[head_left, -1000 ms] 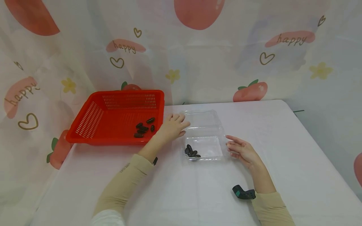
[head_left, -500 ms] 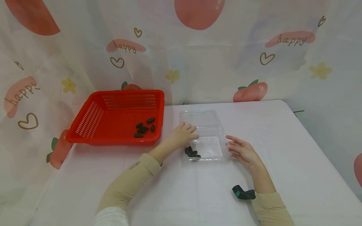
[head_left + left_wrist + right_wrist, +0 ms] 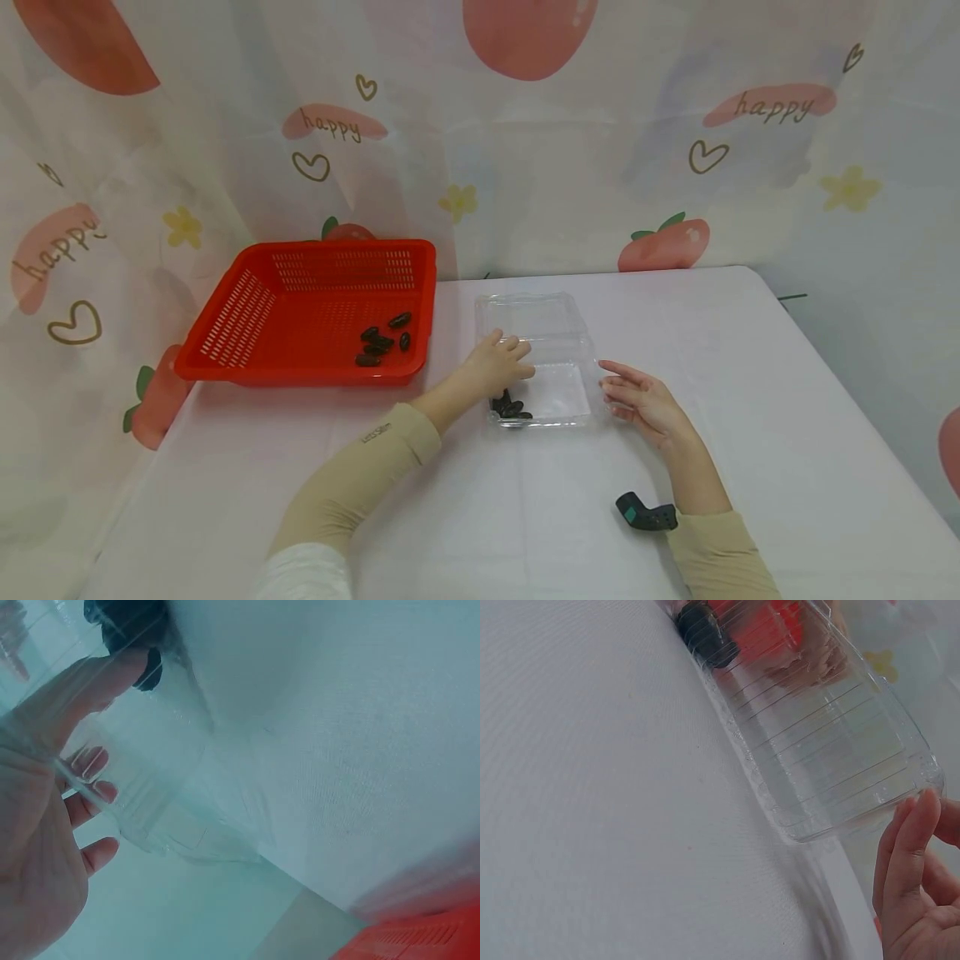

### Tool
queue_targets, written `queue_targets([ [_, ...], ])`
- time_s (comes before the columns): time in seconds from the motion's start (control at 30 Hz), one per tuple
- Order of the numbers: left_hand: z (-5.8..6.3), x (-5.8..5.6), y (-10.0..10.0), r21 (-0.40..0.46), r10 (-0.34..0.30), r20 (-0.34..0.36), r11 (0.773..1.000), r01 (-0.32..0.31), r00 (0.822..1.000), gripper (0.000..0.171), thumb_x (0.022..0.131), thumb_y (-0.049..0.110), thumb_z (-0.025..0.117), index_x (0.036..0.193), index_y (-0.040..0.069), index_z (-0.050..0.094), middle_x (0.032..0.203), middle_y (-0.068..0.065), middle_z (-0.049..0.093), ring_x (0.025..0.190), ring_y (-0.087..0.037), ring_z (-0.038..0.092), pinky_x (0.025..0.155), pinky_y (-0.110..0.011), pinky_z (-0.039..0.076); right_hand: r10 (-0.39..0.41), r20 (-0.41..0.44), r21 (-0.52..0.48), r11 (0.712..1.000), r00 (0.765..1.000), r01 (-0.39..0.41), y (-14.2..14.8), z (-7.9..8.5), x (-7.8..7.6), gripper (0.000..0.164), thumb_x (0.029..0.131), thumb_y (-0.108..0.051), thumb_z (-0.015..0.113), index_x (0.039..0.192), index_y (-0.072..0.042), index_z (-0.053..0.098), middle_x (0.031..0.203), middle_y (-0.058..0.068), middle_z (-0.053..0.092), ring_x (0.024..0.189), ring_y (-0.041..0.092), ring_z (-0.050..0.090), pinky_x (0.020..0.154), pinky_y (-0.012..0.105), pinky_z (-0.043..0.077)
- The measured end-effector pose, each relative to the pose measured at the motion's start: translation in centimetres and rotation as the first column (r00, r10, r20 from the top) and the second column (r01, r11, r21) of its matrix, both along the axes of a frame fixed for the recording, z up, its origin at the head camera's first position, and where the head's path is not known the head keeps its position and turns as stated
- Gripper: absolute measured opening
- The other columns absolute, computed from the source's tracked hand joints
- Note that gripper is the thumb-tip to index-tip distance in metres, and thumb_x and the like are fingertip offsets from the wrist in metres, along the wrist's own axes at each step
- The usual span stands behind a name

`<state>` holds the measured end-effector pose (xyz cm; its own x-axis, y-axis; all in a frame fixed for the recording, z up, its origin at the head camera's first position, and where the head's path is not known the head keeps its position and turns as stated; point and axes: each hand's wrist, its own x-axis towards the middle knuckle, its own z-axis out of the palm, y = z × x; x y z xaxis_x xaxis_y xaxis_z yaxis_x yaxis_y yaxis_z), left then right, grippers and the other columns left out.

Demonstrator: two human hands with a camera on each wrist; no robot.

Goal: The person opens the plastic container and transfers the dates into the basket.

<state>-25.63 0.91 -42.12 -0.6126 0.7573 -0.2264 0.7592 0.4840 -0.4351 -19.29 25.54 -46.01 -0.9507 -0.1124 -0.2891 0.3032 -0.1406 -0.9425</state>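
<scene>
Backdrop [image 3: 555,192]: pale hanging cloth printed with pink-red fruit, yellow flowers, outlined hearts and the word "happy"; it stands behind the table's far edge.

Table [image 3: 795,467]: white-covered, far right corner rounded.

Red plastic basket [image 3: 300,373]: slotted walls, placed over the table's far left corner.

Clear clamshell box [image 3: 558,387]: on the table, right of the basket and nearer the far edge than the near one. Its lid [image 3: 551,312] lies folded back toward that far edge.

Sleeves: beige on both my forearms, left sleeve [image 3: 352,483] and right sleeve [image 3: 723,554], each coming in from the table's near side.

My left hand [image 3: 498,364]: over the left part of the box, fingers apart and loosely bent, relaxed; I read it as released. From the left wrist I see it through clear plastic, thumb overlapping a dark piece. Whether thumb and piece touch, I cannot tell.

My right hand [image 3: 645,408]: at the box's right side, fingers extended, tips at the plastic rim; I read this as light contact rather than a grasp.

Black angled device [image 3: 647,512]: beside my right wrist, bearing a green patch.

Dark oval pieces [image 3: 513,409]: a small cluster inside the box, in its near left corner. Similar dark pieces [image 3: 382,342], roughly six, lie in the right part of the basket, toward its near edge.
</scene>
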Motion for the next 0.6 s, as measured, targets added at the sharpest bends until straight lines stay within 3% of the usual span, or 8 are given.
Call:
queue_targets([
  [0.33, -0.67, -0.05, 0.56, -0.065, 0.042, 0.008, 0.997, -0.042, 0.999, 0.054, 0.075, 0.042, 0.07, 0.124, 0.04, 0.049, 0.138, 0.007, 0.038, 0.126, -0.016, 0.034, 0.103, -0.037, 0.025, 0.006, 0.003, -0.009, 1.0, 1.0, -0.006, -0.06, 0.09, 0.02, 0.042, 0.086, -0.007, 0.062, 0.126, -0.01, 0.052, 0.088, -0.002, 0.061, 0.073, 0.007, 0.059, 0.064, 0.02, 0.05],
  [0.6, -0.81, -0.24, 0.92, -0.084, 0.046, 0.018, 0.995, -0.044, 0.999, 0.04, 0.077, 0.038, 0.068, 0.115, 0.043, 0.056, 0.133, 0.009, 0.039, 0.122, -0.012, 0.035, 0.104, -0.036, 0.023, 0.008, 0.003, -0.009, 1.0, 1.0, -0.008, -0.03, 0.09, 0.01, 0.043, 0.085, -0.008, 0.063, 0.127, -0.009, 0.051, 0.089, -0.002, 0.06, 0.073, 0.007, 0.059, 0.064, 0.02, 0.05],
])
